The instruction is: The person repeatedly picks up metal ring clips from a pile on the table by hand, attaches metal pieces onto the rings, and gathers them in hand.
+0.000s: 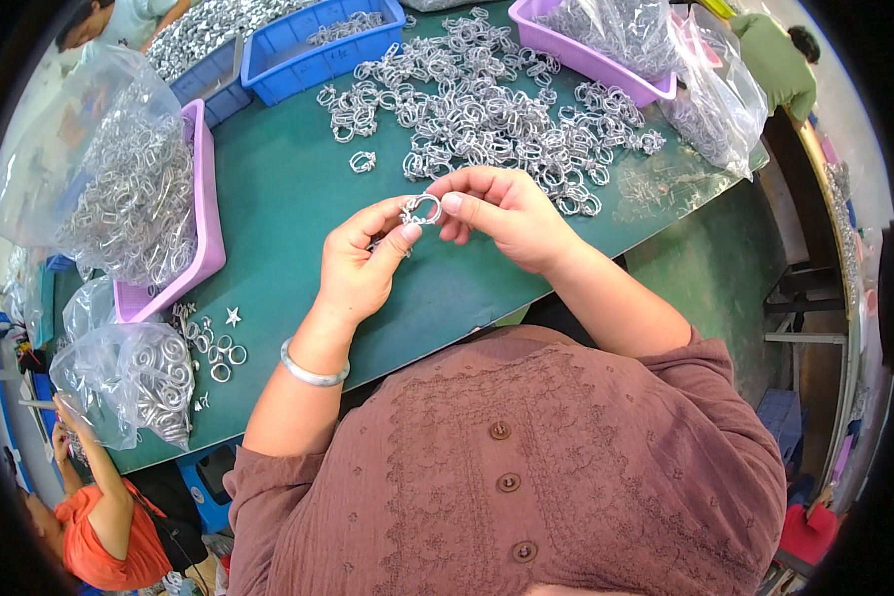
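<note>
Over the green table, both my hands meet around one silver metal ring (pixel 408 212) with a knobbly ornamented side. My left hand (pixel 360 263), wearing a pale bangle on its wrist, pinches the ornamented side between thumb and fingers. The fingertips of my right hand (pixel 521 221) grip the opposite edge of the band. Another silvery bit shows between my left fingers, too hidden to name. Beyond my hands spreads a large heap of similar silver rings (pixel 487 114). A single ring (pixel 363 162) lies apart at the heap's near left.
A purple tray (pixel 209 219) with a bag of metal pieces stands left. Below it, a plastic bag (pixel 109 363) holds spiral pieces beside several loose rings (pixel 222 372). Blue bins (pixel 318 60) and another purple tray (pixel 606 65) line the back. Other people are nearby.
</note>
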A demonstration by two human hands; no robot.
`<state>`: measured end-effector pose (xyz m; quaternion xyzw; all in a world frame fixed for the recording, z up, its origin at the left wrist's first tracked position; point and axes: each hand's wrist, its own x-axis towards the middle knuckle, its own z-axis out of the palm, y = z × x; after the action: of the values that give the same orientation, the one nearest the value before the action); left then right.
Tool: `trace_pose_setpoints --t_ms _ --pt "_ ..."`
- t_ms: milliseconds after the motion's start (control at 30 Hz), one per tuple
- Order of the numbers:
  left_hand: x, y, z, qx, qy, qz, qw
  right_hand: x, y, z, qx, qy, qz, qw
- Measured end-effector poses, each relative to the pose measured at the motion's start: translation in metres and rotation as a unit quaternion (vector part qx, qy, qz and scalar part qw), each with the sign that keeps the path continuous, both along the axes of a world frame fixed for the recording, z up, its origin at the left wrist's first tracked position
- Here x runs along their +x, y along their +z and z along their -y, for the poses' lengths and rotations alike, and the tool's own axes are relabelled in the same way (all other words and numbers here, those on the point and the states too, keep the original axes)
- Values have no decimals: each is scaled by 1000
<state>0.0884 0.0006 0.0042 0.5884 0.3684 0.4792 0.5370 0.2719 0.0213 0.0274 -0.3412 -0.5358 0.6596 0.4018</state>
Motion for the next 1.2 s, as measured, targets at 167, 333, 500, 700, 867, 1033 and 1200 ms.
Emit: trace_pose_setpoints --t_ms 167,333,500,700,867,1033,1200 --pt "0 -2 -1 19 -5 7 1000 2 0 0 -45 18 -6 999" --pt "5 1 1 16 15 36 999 1 2 1 -56 13 -10 998" --pt "-2 0 0 8 13 -7 1000 0 -1 1 -13 -4 -2 1000" --pt "-3 2 1 5 28 -39 999 -1 -3 1 16 -13 12 1000" --pt "-3 4 1 15 30 -45 998 -1 -3 2 22 -18 11 1000" --pt "-4 2 1 14 28 -31 999 -1 -2 2 29 -22 19 999" --pt "-5 1 2 4 24 -27 999 -2 0 3 54 -28 31 998"
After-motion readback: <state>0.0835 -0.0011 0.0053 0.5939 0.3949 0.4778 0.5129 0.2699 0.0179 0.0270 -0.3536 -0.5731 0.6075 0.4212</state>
